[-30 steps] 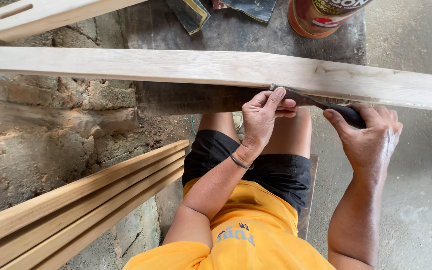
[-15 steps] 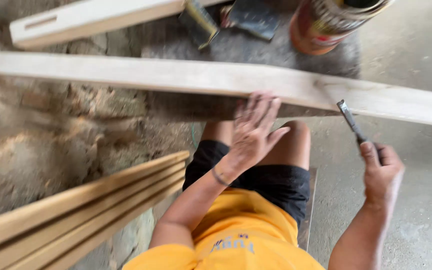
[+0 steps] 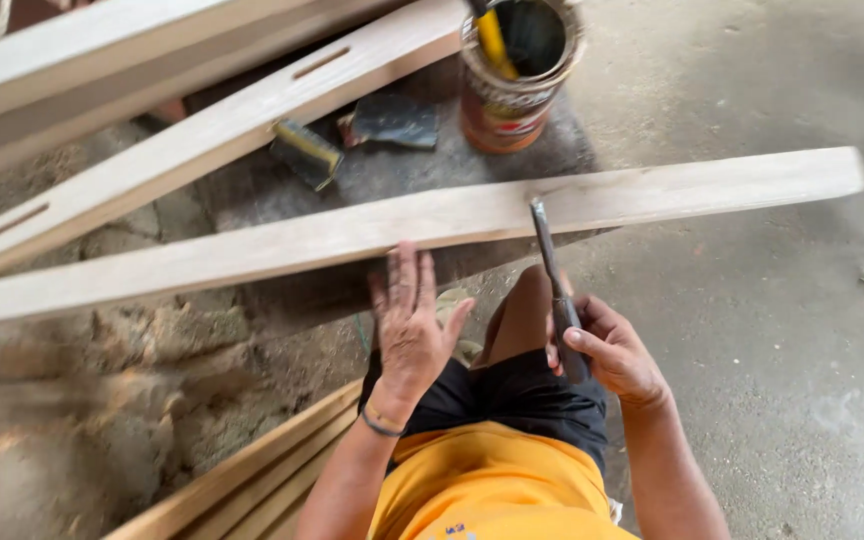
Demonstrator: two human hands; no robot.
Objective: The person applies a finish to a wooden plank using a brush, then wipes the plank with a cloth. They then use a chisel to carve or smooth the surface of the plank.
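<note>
A long pale wooden plank [image 3: 372, 232] lies across my knees, running from the left edge to the upper right. My left hand [image 3: 409, 325] is open with fingers spread, its fingertips touching the plank's near edge. My right hand [image 3: 607, 352] grips the dark handle of a narrow putty knife [image 3: 549, 262], whose metal blade tip rests on the plank's top face. I sit in black shorts and a yellow shirt.
A round tin can [image 3: 515, 75] with a yellow-handled tool in it stands behind the plank. Two slotted wooden boards [image 3: 202, 130] lie at the upper left, a small block [image 3: 305, 150] and a dark scrap [image 3: 392, 120] beside them. More planks [image 3: 242, 480] are stacked at the lower left.
My left hand let go of the plank's edge, lifted and spread, then came back to touch it. My right hand swung the putty knife upright onto the plank. The camera view shifted up.
</note>
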